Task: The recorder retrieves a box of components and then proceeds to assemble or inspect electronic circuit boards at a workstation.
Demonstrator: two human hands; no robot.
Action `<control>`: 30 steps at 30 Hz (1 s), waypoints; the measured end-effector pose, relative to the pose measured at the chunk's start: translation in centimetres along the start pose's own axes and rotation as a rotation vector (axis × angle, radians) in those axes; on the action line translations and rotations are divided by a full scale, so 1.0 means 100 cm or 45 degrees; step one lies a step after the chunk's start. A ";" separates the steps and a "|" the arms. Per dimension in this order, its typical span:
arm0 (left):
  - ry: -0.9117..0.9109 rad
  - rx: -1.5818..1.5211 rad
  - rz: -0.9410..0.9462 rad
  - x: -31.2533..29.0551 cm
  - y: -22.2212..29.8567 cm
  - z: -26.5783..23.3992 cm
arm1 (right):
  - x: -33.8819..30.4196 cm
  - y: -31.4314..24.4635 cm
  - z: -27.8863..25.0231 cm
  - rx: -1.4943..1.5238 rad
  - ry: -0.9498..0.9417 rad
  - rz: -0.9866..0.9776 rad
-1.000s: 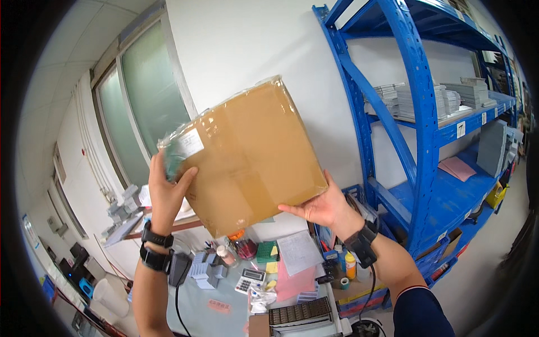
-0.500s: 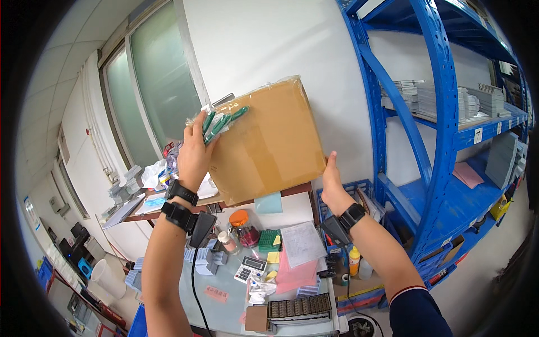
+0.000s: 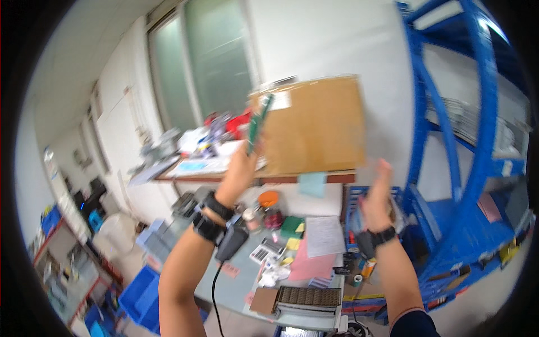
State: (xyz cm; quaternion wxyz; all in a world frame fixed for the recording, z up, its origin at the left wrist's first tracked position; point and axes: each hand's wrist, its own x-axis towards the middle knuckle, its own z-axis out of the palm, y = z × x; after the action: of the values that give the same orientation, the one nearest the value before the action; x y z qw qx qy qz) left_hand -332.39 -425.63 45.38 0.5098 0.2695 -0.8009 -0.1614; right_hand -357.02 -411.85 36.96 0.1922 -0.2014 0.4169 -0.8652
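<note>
A large brown cardboard box (image 3: pixel 314 126) with clear tape and a white label stands on the raised wooden shelf (image 3: pixel 337 177) behind the desk. My left hand (image 3: pixel 240 171), in front of the box's left part, is closed around green stick-like tools (image 3: pixel 260 124) that point upward; motion blur hides their exact kind. Lower right of the box, my right hand (image 3: pixel 378 196) is off the cardboard, its fingers stretched upward with nothing in them.
Below lies a desk with a calculator (image 3: pixel 267 250), papers (image 3: pixel 325 241), an orange-lidded jar (image 3: pixel 269 199) and a dark ridged tray (image 3: pixel 309 296). A blue metal rack (image 3: pixel 483 112) rises at right. Clutter (image 3: pixel 219 137) covers the shelf's left end. A blue bin (image 3: pixel 149 300) stands lower left.
The box has come down onto the shelf and is let go. My right hand has moved off its side; my left hand keeps the green tools. The view has shifted left.
</note>
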 end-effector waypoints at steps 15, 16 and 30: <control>-0.558 -0.541 -1.810 -0.708 0.000 -0.250 | -0.311 0.078 -0.148 -0.870 -1.104 -0.100; -0.510 -0.549 -1.839 -0.728 0.010 -0.269 | -0.354 0.095 -0.114 -0.643 -1.208 -0.078; 0.306 -0.998 -1.712 -0.899 0.127 -0.505 | -0.966 0.145 0.127 0.292 -3.286 0.312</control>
State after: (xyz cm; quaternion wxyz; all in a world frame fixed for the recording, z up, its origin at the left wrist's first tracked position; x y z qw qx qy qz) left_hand -260.01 -361.04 8.21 0.4437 0.5124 -0.2901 -0.6756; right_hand -266.52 -380.04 14.42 0.5454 -0.8265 -0.1279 -0.0558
